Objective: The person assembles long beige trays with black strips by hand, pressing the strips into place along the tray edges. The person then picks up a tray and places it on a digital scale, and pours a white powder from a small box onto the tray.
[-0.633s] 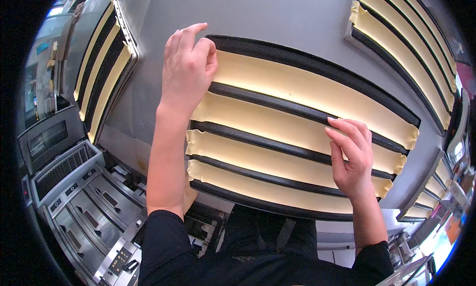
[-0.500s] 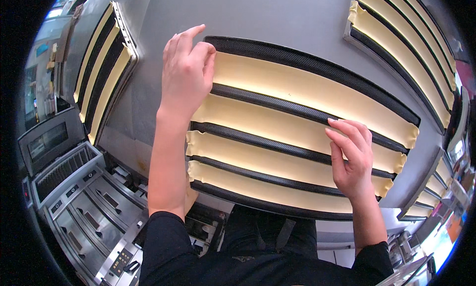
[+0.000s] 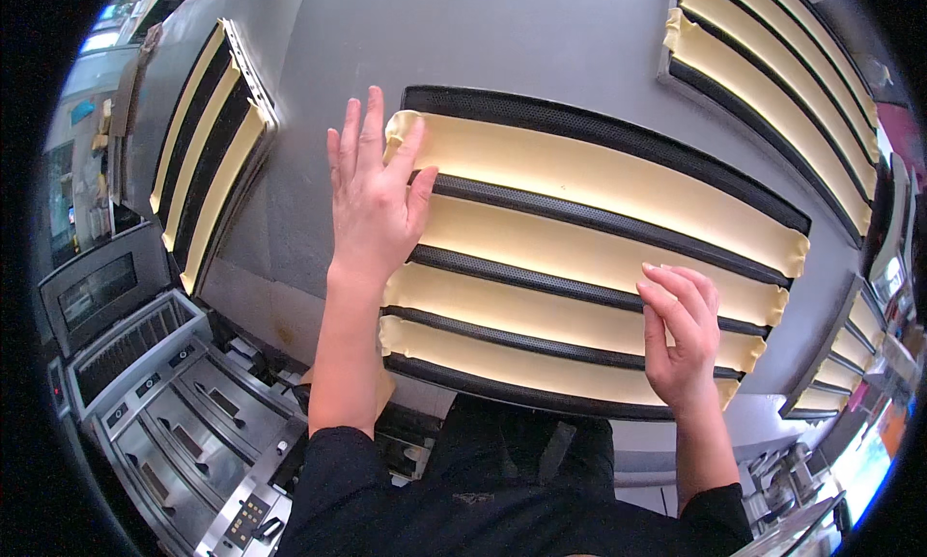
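A black perforated, channelled baking tray lies on the grey work surface in front of me. Long pale-yellow dough strips line its channels, their crinkled ends sticking out past the short edges. At the tray's far left corner is my left hand, palm down with fingers spread. Its index finger and thumb rest by the left end of the farthest strip, where a curled flap of dough stands up. My right hand hovers over the right part of the tray, fingers loosely bent, thumb apart, nothing visible in it.
Similar trays with dough strips stand at the left, at the far right and at the near right. A metal machine with slots and a button panel is at the lower left.
My left hand has gone from bent, pinched-looking fingers to spread ones, and the strip's curled end now shows beside it. My right hand keeps nearly the same pose. The view has shifted slightly.
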